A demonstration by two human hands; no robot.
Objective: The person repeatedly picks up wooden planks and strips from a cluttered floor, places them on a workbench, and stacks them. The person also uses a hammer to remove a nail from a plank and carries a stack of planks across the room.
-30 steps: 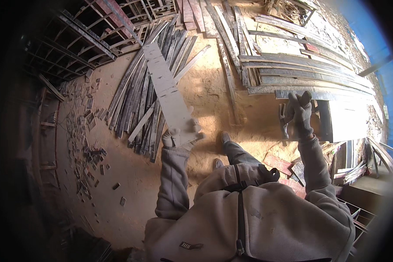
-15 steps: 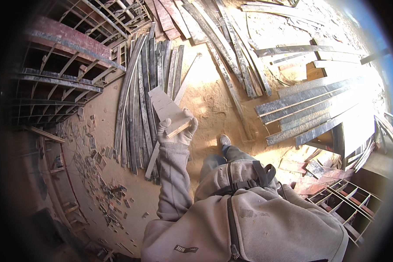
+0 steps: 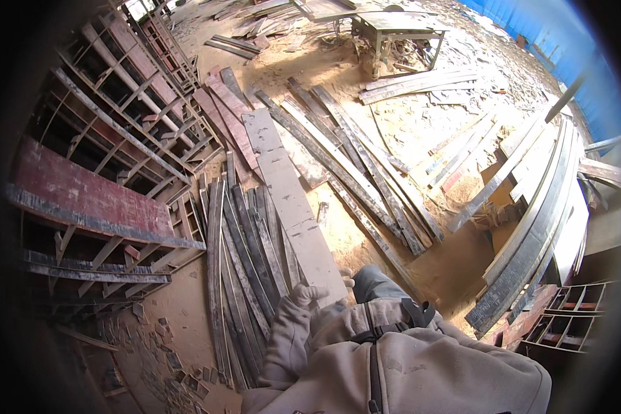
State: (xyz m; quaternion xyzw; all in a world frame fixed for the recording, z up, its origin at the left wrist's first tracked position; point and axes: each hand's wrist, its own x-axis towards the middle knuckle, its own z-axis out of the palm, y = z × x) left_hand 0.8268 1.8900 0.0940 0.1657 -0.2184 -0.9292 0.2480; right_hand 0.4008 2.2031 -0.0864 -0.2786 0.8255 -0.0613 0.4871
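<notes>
A sliver of dark label [image 3: 298,412] on the chest of the grey jacket [image 3: 448,366] shows at the near edge, too cut off to read. The pale plank [image 3: 293,207] carries dark streaks and smudges, which are too coarse to tell as writing.

The left hand [image 3: 305,295] holds the plank at its near end, spread just across its width: the thumb side lies along the left edge, and fingertips [image 3: 348,277] show past the right edge. The right hand is out of sight, so its state cannot be told.

The plank slants from the hand toward the far left, passing over the right side of a pile of dark strips [image 3: 238,255]. Long boards [image 3: 366,165] lie to its right. Red framed panels [image 3: 93,186] stand at the left, more strips [image 3: 531,234] lie at the right, and a table [image 3: 403,24] stands far off.
</notes>
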